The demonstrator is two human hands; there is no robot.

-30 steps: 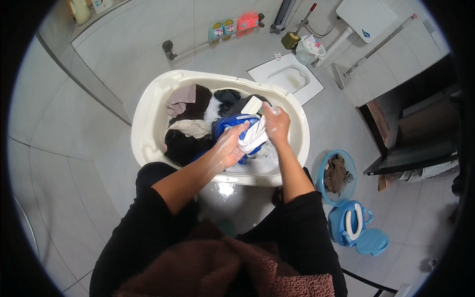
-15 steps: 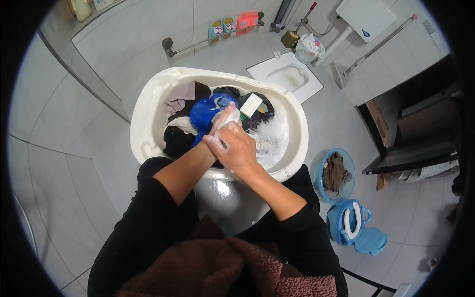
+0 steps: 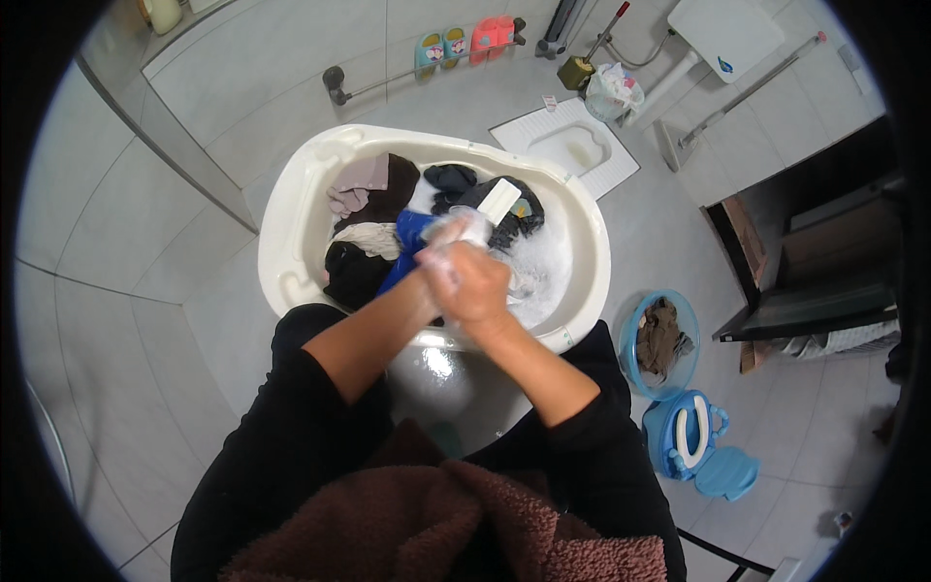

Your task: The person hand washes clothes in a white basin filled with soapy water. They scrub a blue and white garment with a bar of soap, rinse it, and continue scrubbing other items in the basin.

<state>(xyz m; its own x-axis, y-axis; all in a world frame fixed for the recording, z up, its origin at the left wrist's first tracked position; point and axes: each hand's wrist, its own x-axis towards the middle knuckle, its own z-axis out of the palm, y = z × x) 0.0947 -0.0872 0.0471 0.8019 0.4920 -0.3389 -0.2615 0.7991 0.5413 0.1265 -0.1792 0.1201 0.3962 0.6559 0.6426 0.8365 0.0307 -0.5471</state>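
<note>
Blue fabric garment [image 3: 411, 231], wet-looking, lies near the middle of the cream-white plastic tub [image 3: 274, 228], a bunched white cloth [image 3: 473, 225] beside it at the hands; whether the two are joined I cannot tell. From the tub's left, a mauve-grey cloth [image 3: 361, 177] and a dark brown cloth [image 3: 401, 184] lie toward the far left corner, a crumpled cream cloth [image 3: 369, 239] and a black garment [image 3: 351, 276] toward the near left; none of these is in hand. Next come the left hand [image 3: 438, 254] and the right hand [image 3: 479, 286], pressed together, the right curled against the left. The white cloth shows beyond them, seemingly gripped; blur hides which fingers pinch it. Rubbing looks under way, not finished. Further right, a white rectangular bar, probably soap [image 3: 499, 201], rests on a dark patterned garment [image 3: 516, 229] by the far edge, with white suds [image 3: 548, 272] toward the right end. Beyond the tub's right edge, brown clothing [image 3: 659, 339] sits in a translucent blue round basin [image 3: 669, 390]; washed or waiting, I cannot tell.
</note>
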